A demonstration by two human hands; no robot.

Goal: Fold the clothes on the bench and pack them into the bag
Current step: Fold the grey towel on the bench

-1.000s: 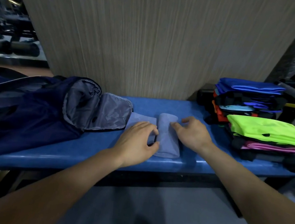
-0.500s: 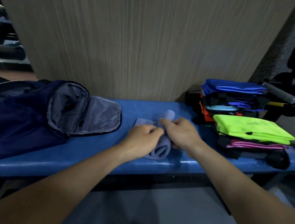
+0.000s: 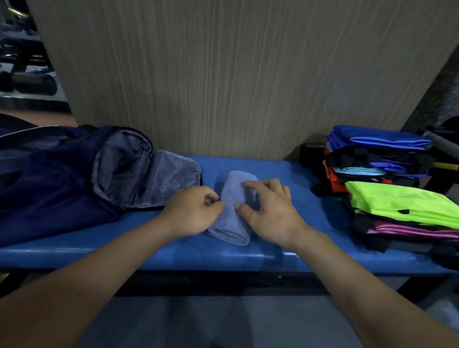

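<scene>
A rolled pale-blue terry cloth (image 3: 233,206) lies mid-way along the blue padded bench (image 3: 241,253), just right of the open navy fabric bag (image 3: 78,172). The left hand (image 3: 193,212), fingers curled, seems to pinch the roll's left edge. The right hand (image 3: 268,209) rests on it with fingers spread. A stack of folded coloured garments (image 3: 394,188) sits far right.

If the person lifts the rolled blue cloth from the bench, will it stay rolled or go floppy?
The rolled blue cloth looks like soft fabric, so it will probably sag and loosen unless gripped around the roll. It seems light. On the smooth bench it may roll sideways once the left hand and right hand let go.
</scene>
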